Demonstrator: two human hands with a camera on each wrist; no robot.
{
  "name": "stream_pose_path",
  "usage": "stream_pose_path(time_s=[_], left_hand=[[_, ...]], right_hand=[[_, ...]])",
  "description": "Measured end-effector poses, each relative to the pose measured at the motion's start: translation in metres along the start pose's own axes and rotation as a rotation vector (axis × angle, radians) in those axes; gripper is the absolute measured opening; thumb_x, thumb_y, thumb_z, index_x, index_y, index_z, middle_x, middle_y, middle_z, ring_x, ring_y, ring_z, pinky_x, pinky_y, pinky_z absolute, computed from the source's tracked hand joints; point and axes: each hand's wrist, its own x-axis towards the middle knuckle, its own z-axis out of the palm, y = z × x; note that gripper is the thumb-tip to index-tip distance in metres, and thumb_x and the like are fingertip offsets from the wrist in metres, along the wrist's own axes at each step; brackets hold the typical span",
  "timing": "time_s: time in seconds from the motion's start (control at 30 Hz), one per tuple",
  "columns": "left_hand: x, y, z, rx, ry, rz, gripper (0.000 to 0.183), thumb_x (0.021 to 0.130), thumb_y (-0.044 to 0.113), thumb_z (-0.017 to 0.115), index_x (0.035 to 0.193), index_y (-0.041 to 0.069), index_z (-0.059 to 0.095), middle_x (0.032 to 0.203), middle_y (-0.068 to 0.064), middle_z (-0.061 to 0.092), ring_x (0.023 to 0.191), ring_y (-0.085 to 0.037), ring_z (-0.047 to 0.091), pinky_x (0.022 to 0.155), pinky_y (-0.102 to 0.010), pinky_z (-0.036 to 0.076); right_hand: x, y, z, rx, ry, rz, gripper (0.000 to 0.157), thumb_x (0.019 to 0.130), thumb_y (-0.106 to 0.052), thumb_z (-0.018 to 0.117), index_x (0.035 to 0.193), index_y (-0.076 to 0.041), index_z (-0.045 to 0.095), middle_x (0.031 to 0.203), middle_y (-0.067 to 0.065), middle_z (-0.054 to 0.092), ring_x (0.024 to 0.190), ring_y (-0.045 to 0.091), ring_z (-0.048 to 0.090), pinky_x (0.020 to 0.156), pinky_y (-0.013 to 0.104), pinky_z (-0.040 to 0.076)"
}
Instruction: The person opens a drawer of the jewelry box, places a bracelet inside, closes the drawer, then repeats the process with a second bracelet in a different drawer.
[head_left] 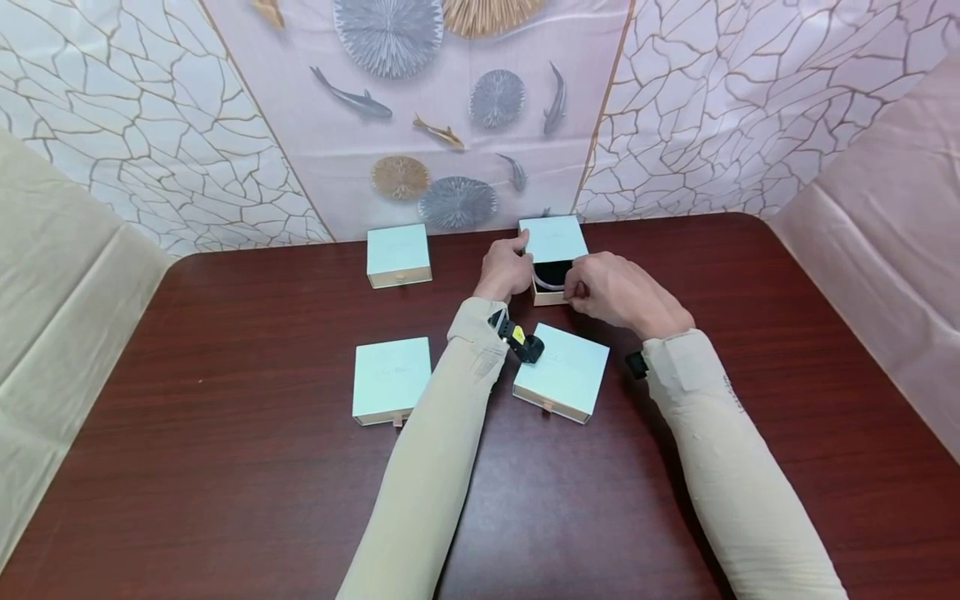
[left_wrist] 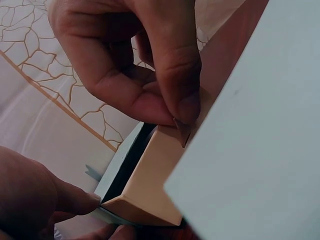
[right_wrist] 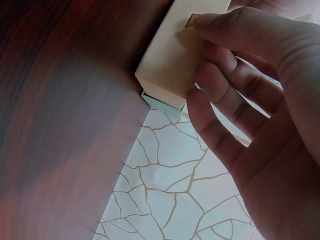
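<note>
At the back right of the table is a mint-green drawer-style gift box [head_left: 555, 239]. Its cream drawer [left_wrist: 152, 175] is partly pulled out, showing a black lining and a pale, curved bangle-like ring [head_left: 546, 284] inside. My left hand [head_left: 505, 268] grips the left side of the box's sleeve. On the front of the drawer, my right hand [head_left: 618, 292] pinches the small ribbon pull tab [right_wrist: 189, 21] between thumb and index finger. The other right fingers curl beside the drawer. Part of the ring is hidden behind the right hand in the head view.
Closed matching boxes stand at the back left [head_left: 397, 250], front left [head_left: 392, 375] and front right [head_left: 566, 367], the last one turned at an angle under my left wrist camera [head_left: 528, 346]. The dark wooden table [head_left: 202, 467] meets a patterned cloth backdrop [head_left: 457, 133].
</note>
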Motion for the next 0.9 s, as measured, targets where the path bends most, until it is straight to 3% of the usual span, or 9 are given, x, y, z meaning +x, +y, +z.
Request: stream_pose_path(time_s=[0.3, 0.7, 0.9], left_hand=[[0.0004, 0.0008, -0.0037, 0.014, -0.028, 0.019, 0.052, 0.110, 0.018, 0.044, 0.159, 0.035, 0.034, 0.167, 0.002, 0.032, 0.052, -0.014, 0.023, 0.053, -0.027, 0.028], [0.0000, -0.0045, -0.0060, -0.031, -0.048, 0.022, 0.053, 0.110, 0.018, 0.042, 0.159, 0.035, 0.033, 0.168, 0.001, 0.031, 0.046, -0.012, 0.012, 0.048, -0.026, 0.024], [-0.0002, -0.0016, -0.0045, -0.017, -0.044, 0.015, 0.053, 0.110, 0.018, 0.043, 0.159, 0.035, 0.033, 0.168, 0.001, 0.030, 0.051, -0.014, 0.018, 0.052, -0.028, 0.026]], right_hand=[[0.0019, 0.0002, -0.0006, -0.017, 0.003, -0.003, 0.012, 0.087, -0.002, 0.072, 0.081, -0.012, 0.075, 0.087, 0.002, 0.068, 0.077, 0.017, 0.058, 0.070, 0.035, 0.050], [0.0039, -0.0024, -0.0002, 0.019, -0.013, 0.039, 0.015, 0.087, -0.002, 0.072, 0.077, -0.013, 0.072, 0.080, 0.002, 0.063, 0.075, 0.017, 0.054, 0.067, 0.032, 0.045], [0.0061, -0.0016, -0.0061, 0.033, -0.048, 0.054, 0.016, 0.086, -0.002, 0.069, 0.076, -0.014, 0.071, 0.075, 0.000, 0.064, 0.072, 0.016, 0.056, 0.066, 0.031, 0.046]])
